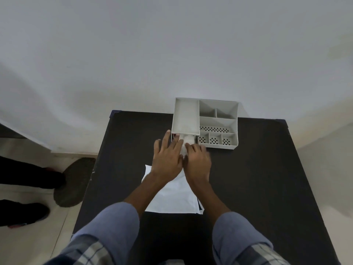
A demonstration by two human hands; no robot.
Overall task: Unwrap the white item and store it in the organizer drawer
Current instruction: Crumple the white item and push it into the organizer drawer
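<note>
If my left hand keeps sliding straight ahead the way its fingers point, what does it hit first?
Probably the organizer, at its front left, just beyond the left hand; its fingertips look almost touching it already, though depth is unclear.

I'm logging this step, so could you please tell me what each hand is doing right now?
Left hand: open, fingers spread flat, pressing the white item at the drawer.
Right hand: on the white item; grip cannot be told.

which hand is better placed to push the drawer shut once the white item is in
Probably the right hand: it lies directly before the grey plastic organizer's open drawer, on the crumpled white item. The left hand sits off toward the drawer's left edge, fingers spread.
</note>
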